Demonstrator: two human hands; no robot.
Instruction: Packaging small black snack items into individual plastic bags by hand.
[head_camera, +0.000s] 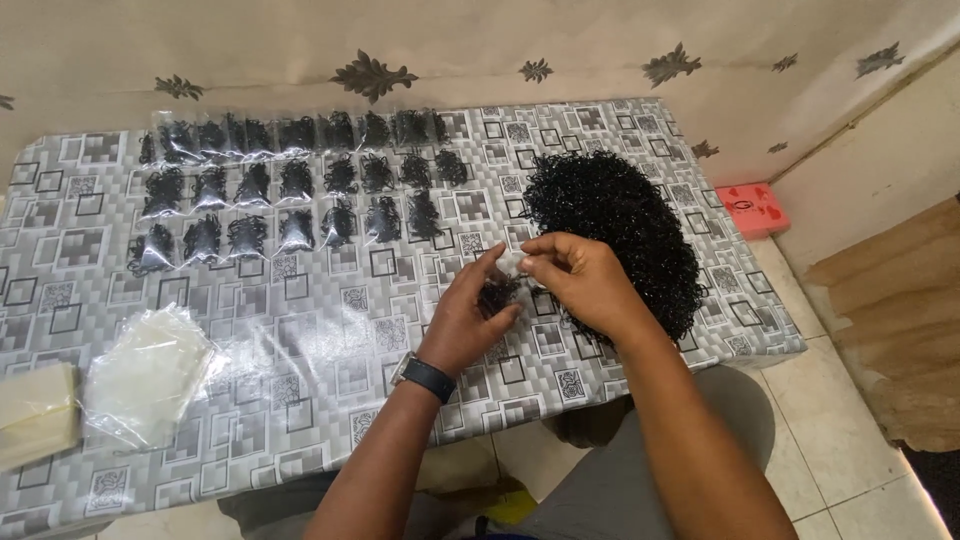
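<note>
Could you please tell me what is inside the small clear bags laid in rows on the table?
Each clear bag holds a small clump of thin black rings, like those in the big pile. The count per bag cannot be told; the back row is blurred by glare.

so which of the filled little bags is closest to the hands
The filled bag at the right end of the bottom row, nearest the left hand; the other bags lie farther left or back.

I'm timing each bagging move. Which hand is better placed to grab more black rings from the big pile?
Probably the right hand: it lies against the pile of black rings, pinching only the small clear bag. The left hand is farther away and cups a clump of rings.
</note>
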